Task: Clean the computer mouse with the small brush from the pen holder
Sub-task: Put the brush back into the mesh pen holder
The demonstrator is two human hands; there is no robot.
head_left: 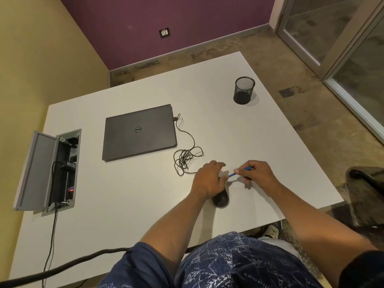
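1. The left hand grasps the black mouse, lower centre-right of the frame.
2. The right hand pinches the blue brush beside it.
3. The mesh pen holder stands well apart, upper right.

Bare table open left of my hands; tangled mouse cable lies just beyond my left hand, closed laptop behind it; wide clear stretch to mesh pen holder far right
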